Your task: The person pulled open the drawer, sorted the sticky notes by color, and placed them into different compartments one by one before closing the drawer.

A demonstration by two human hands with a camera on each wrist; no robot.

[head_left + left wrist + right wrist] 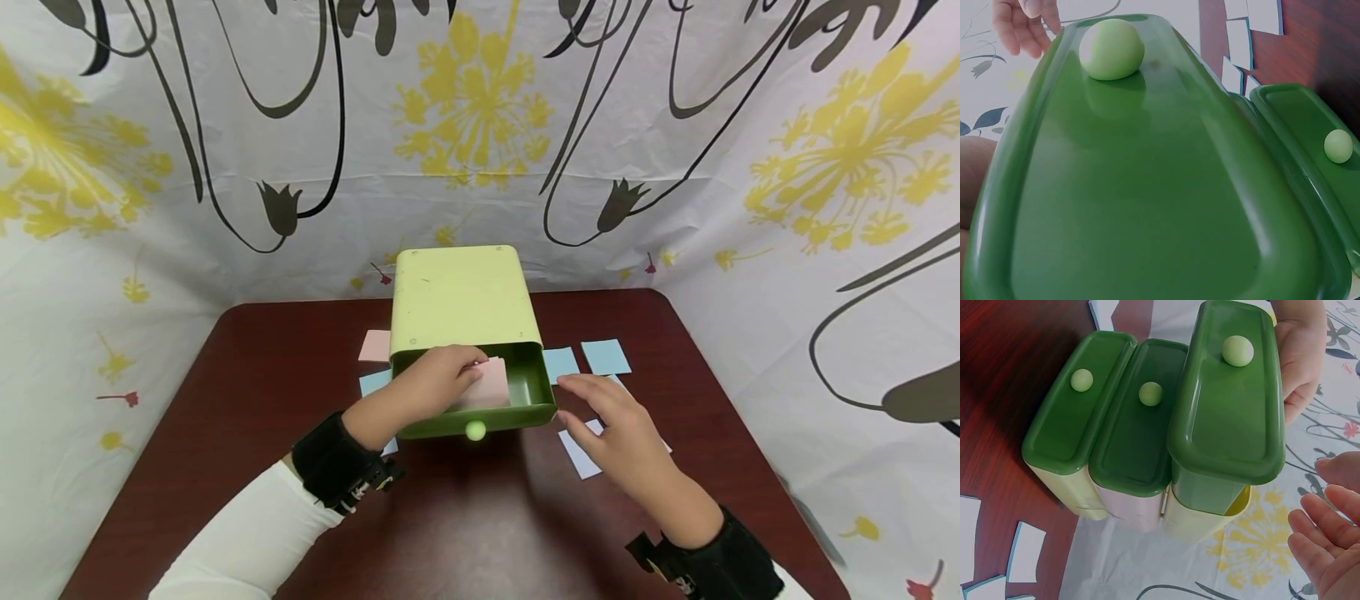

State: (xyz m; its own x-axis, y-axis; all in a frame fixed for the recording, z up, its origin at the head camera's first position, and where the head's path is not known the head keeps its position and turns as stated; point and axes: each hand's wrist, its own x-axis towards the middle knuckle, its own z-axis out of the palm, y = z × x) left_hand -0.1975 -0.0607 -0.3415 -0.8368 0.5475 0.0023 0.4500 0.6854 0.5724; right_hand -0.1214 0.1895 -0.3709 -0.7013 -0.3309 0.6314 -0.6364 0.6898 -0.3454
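Note:
A small chest point(461, 296) with a pale yellow top stands on the table. Its top green drawer point(528, 412) is pulled out, showing a round light-green knob point(476, 430). Inside the drawer my left hand point(431, 383) pinches a pink paper square point(491, 387) at its upper left; the thumb is hidden. Beside the drawer's front right corner is my right hand point(618, 425), fingers loosely bent, holding nothing. The right wrist view shows two more closed drawers, a middle one point(1129, 447) and a bottom one point(1063, 425), below the pulled-out drawer point(1229, 406).
Right of the chest lie blue paper squares point(606, 357) and a pale bluish one point(580, 454). On its left are a pink square point(375, 345) and a blue square point(373, 382), partly covered. A patterned cloth point(480, 208) hangs behind the dark red table point(300, 358).

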